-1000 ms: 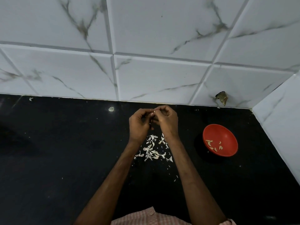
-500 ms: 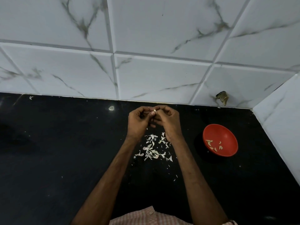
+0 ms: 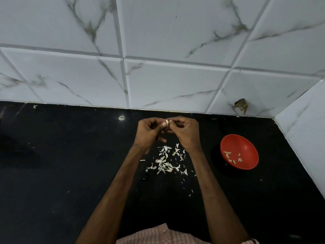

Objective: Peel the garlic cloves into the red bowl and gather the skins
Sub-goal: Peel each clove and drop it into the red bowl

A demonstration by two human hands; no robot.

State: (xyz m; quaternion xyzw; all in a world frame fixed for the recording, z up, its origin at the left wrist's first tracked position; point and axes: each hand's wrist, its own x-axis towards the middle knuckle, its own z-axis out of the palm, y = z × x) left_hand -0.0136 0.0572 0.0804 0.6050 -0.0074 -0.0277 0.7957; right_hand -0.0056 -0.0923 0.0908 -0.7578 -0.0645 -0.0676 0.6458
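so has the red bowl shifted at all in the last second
No. The red bowl sits in the same spot on the black counter, still directly below the dark fitting on the tiled wall, with the same gap.

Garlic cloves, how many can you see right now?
7: one garlic clove pinched between the left hand and right hand, and about six peeled cloves in the red bowl. They are tiny; some may overlap or be hidden in the hands.

Glossy black stone counter (image 3: 61,173), veined marble-look tiles (image 3: 175,81), papery skins (image 3: 165,162)
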